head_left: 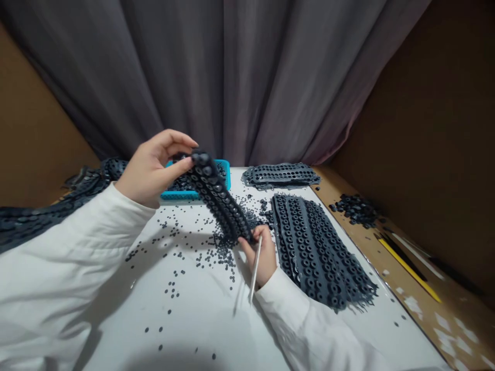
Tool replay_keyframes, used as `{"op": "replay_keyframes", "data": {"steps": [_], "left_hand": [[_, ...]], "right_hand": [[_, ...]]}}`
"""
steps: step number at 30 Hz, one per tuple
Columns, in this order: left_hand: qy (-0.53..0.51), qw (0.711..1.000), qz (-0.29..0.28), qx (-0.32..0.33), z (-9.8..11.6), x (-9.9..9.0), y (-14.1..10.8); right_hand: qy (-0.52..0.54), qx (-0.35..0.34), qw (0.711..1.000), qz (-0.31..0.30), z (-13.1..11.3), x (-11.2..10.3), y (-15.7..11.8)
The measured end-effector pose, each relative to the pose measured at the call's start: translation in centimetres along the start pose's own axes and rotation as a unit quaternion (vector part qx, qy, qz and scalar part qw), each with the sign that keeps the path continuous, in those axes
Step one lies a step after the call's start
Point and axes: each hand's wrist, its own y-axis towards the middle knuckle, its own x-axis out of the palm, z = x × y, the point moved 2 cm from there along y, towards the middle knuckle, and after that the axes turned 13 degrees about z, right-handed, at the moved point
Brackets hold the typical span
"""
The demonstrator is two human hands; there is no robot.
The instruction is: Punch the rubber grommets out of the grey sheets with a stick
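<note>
My left hand [157, 162] pinches the upper end of a black rubber strip [220, 198] studded with rows of round rings. The strip slants down to the right above the white table. At its lower end my right hand [263, 255] is closed on it, with a thin pale stick [255, 270] also held in that hand, pointing down. Many small black discs [224, 247] lie scattered beneath the strip. Just right of my right hand rests a stack of similar ringed rubber sheets [313, 247].
Behind the strip stands a turquoise basket [180, 195] holding black pieces. Another perforated black sheet [282, 175] lies at the back. More black rubber [23, 221] is heaped at left. On the right, a brown board carries a black pile [358, 210] and a yellow tool [412, 270].
</note>
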Motion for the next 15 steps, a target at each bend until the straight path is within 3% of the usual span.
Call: {"op": "replay_keyframes", "data": {"steps": [4, 10, 15], "left_hand": [[0.112, 0.993, -0.018, -0.023, -2.6, -2.3, -2.3], [0.178, 0.980, 0.046, -0.079, -6.2, -4.8, -5.8], [0.206, 0.969, 0.112, -0.081, -7.3, -5.5, -6.4]], "right_hand": [[0.007, -0.027, 0.996, 0.084, -1.1, -1.2, 1.1], [0.026, -0.026, 0.996, 0.078, -1.3, -1.6, 1.9], [-0.027, -0.016, 0.996, 0.078, -1.0, -1.6, 1.9]]}}
